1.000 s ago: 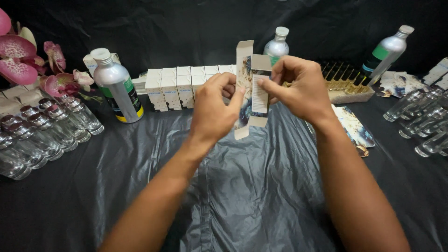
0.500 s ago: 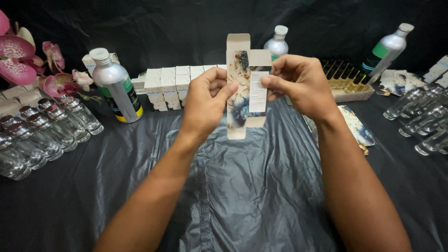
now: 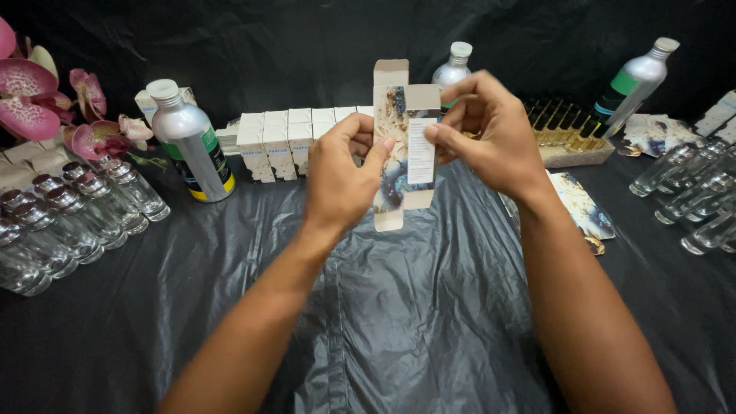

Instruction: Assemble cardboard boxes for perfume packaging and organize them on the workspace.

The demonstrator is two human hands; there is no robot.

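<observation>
Both my hands are up over the middle of the worktop, gripping a small flat-folded cardboard carton w/ a marbled blue-and-cream print (image 3: pixel 404 146), held upright, plain end flaps open at top & bottom. My left hand (image 3: pixel 341 172) pinches its left edge, thumb pressed on the printed front. My right hand (image 3: pixel 487 134) pinches the right edge, thumb & forefinger on the white label panel, other fingers curled behind. Carton is off the surface, above the crinkled black plastic sheet (image 3: pixel 399 307) covering the worktop.

Behind the carton at 12 o'clock: a row of white upright cartons (image 3: pixel 287 142), & a silver metal bottle w/ white cap (image 3: pixel 452 69) partly hidden by my right hand. At 10 o'clock a silver metal bottle w/ green-and-yellow label (image 3: pixel 190 142) stands upright; beyond it at 9–10 o'clock pink orchid flowers (image 3: pixel 46 100). At 9 o'clock, clear glass vials w/ metal collars (image 3: pixel 69 215) lie in a cluster. At 2 o'clock a tilted silver bottle w/ green band (image 3: pixel 632 84), near a tray of small amber vials (image 3: pixel 571 138). At 3 o'clock more clear glass vials (image 3: pixel 694 192), & a flat printed carton blank (image 3: pixel 586 211) lies just right of my right forearm
</observation>
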